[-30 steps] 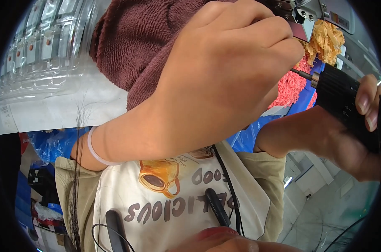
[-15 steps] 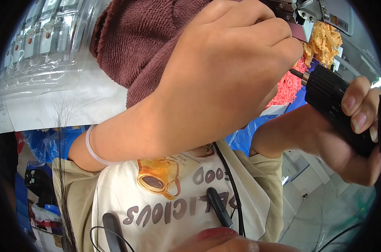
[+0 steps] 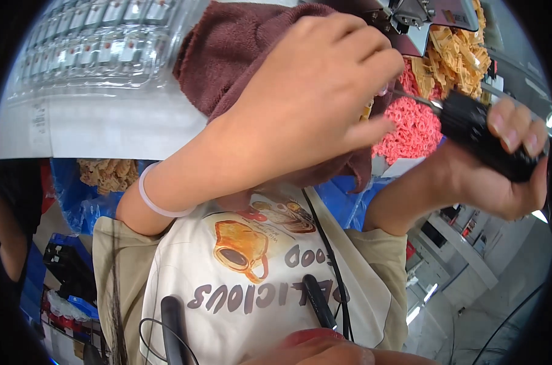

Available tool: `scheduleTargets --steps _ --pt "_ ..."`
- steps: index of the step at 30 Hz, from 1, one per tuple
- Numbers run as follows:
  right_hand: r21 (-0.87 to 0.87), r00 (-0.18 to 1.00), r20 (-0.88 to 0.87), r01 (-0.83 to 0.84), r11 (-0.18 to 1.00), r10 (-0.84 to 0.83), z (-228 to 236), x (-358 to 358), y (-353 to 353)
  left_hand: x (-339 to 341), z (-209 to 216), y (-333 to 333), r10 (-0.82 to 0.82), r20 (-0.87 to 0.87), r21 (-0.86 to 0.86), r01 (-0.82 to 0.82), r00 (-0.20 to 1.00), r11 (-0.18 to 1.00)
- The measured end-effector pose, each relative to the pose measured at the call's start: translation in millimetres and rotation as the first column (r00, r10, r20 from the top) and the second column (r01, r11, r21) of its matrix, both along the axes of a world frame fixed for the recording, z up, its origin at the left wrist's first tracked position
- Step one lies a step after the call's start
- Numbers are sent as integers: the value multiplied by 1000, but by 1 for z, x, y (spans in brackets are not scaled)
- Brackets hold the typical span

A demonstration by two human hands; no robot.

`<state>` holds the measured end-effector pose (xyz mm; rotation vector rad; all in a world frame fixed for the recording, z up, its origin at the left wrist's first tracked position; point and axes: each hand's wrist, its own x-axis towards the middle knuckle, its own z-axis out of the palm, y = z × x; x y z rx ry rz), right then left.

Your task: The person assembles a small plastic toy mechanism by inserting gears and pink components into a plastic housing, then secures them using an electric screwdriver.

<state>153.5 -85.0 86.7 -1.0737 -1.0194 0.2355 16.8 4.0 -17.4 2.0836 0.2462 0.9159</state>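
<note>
Your right hand (image 3: pixel 492 188), fingers wrapped round the black screwdriver (image 3: pixel 467 125), levels its bit (image 3: pixel 430 102) toward your half-curled left hand (image 3: pixel 324 94), presumably for alignment; whether the left fingers grip anything is hidden. Beneath, the maroon cloth (image 3: pixel 209 67), probably padding, lies at the counter's (image 3: pixel 105 118) near edge.

The left hand (image 3: pixel 318 91) has loosened, its thumb now out to the side, and a small yellow thing (image 3: pixel 367 109) peeks out below. More brown towel (image 3: pixel 352 170) and more of the pink pile (image 3: pixel 409 128) show now. Tan bits (image 3: pixel 108 174) have come into view.
</note>
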Motion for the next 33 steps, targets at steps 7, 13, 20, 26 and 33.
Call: scheduleTargets --steps 7,13,20,26,33 --pt "113 989 -138 -28 993 44 20 12 -47 -38 25 -4 120 -247 522 27 962 853" --pt "124 996 -36 86 989 -82 25 36 -96 -196 96 34 16 -809 84 89 588 993" --pt "-64 957 -212 188 980 -197 -6 40 -76 -203 93 102 239 -573 208 -143 784 968" --pt "-343 880 -277 284 895 -385 -46 16 -34 -94 -1 200 478 -484 422 -283 733 861" --pt "-619 932 -80 232 750 -354 -82 22 -37 -83 3 174 630 -280 531 -429 725 730"
